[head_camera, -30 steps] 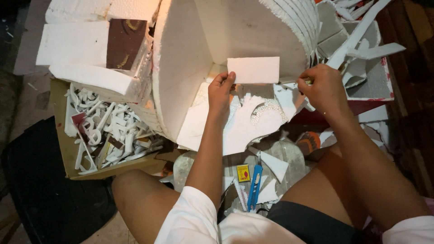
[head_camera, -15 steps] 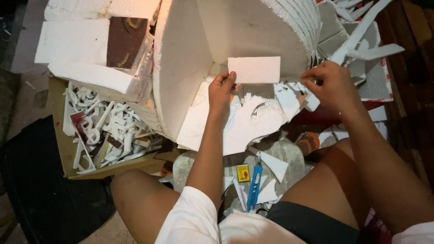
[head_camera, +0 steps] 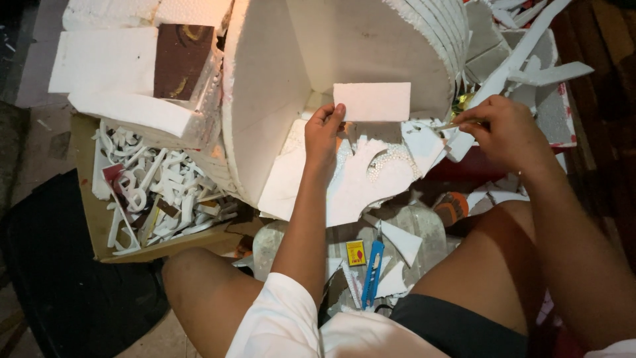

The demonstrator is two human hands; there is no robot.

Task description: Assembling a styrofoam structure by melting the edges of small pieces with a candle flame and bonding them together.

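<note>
The head view looks straight down on a person sitting among foam scraps. Just above the middle of the frame, the left hand (head_camera: pixel 323 136) pinches the lower left corner of a small white foam rectangle (head_camera: pixel 371 101), thumb and fingertips closed on its edge. The rectangle's long axis runs left to right across the picture, and it sits in front of the large curved foam shell (head_camera: pixel 265 99) that fills the upper centre.

To the right of centre, the right hand (head_camera: pixel 507 132) is curled nearly shut around a thin, pale stick-like tool (head_camera: pixel 449 125), too small for me to say what kind. Its tip points left, toward the rectangle's right end, but stays apart from it; a gap of scrap foam lies between. So the rectangle lies to the left of the right hand and a little higher in the frame, while the left hand already touches it.

Lower centre, between the person's legs, a blue utility knife (head_camera: pixel 372 264) lies beside a small yellow box (head_camera: pixel 356 252), both well apart from either hand. At the left, a cardboard tray (head_camera: pixel 93 225) holds white cut-out foam pieces.
</note>
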